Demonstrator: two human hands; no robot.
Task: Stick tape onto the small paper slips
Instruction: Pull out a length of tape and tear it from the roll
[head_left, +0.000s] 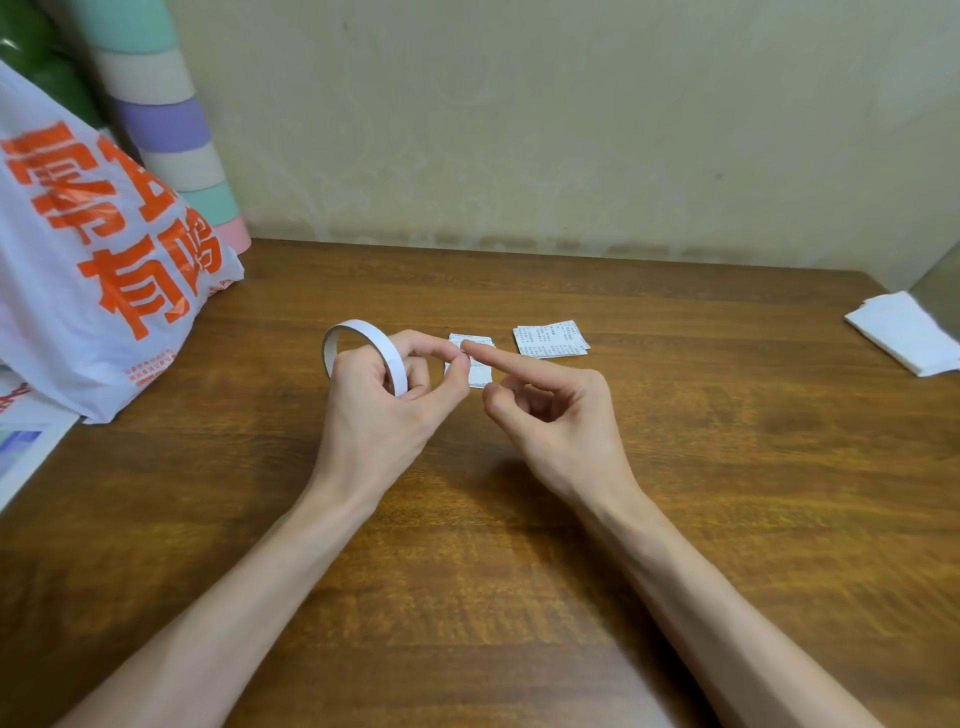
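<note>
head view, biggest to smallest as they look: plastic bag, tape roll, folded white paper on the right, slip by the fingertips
1. plastic bag
2. folded white paper and tape roll: look alike, not ranked
3. slip, partly hidden

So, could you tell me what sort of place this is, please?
Probably a home desk corner: a brown wooden tabletop against a pale patterned wall, with a white plastic shopping bag printed in orange at its left.
</note>
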